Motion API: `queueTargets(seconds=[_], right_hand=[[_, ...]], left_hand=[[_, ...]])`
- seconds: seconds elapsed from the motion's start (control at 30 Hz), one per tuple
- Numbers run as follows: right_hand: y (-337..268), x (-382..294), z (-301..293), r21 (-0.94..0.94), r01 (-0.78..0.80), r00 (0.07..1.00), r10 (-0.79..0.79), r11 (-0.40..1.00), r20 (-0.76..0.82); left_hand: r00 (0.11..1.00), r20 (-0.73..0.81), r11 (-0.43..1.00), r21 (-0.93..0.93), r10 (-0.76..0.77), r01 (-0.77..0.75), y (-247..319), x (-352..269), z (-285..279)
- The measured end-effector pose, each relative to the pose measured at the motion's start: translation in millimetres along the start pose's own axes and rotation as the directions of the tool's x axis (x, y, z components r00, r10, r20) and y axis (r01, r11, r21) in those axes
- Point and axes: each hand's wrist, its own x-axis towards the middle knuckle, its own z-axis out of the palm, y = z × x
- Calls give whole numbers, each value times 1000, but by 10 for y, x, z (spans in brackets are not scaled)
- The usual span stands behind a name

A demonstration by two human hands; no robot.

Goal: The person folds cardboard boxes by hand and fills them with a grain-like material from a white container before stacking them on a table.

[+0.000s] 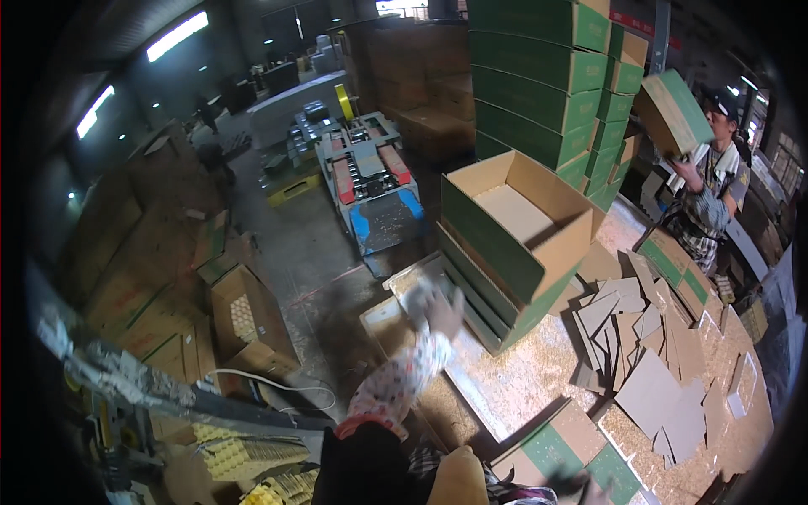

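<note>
My left hand (444, 310) reaches over the near-left edge of the worktable, beside an open green cardboard box (505, 252). Its fingers are apart and blurred, with a dark blurred shape beside them; whether it grips that is unclear. The box stands with its top open, and a pale sheet lies on its bottom. At the lower edge of the view, my right hand (593, 491) is a dark blur by a flat green and brown carton (562, 448). Whether it touches the carton cannot be told.
Loose grey cardboard pieces (659, 391) lie on the worktable (505, 385). Green boxes (536, 82) are stacked behind. A co-worker (719, 183) at the right holds up a green box (678, 113). A roller machine (369, 170) stands beyond; yellow egg trays (252, 451) lie lower left.
</note>
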Motion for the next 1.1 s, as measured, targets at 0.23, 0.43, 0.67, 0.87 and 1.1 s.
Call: queueTargets(seconds=[0.23, 0.43, 0.67, 0.87, 1.1], right_hand=[[2049, 24, -1594, -210, -366, 929, 345, 907, -130], [2455, 579, -2273, 161, -287, 948, 304, 944, -96], [1022, 643, -2087, 674, 192, 911, 126, 714, -393], [1235, 1294, -1423, 812, -34, 986, 153, 583, -69], [596, 1044, -1144, -412, -1, 983, -74, 911, -166]], left_hand=[[536, 844, 862, 290, -26, -415, 360, -3599, 424], [-60, 677, 385, -486, 733, -784, 1528, -2776, -768], [166, 812, 821, -518, 560, -239, 2375, -2569, -433], [-487, 515, -513, -104, 705, -852, 2230, -3370, 592], [-896, 310, 353, -916, 318, -192, 2443, -3296, -376]])
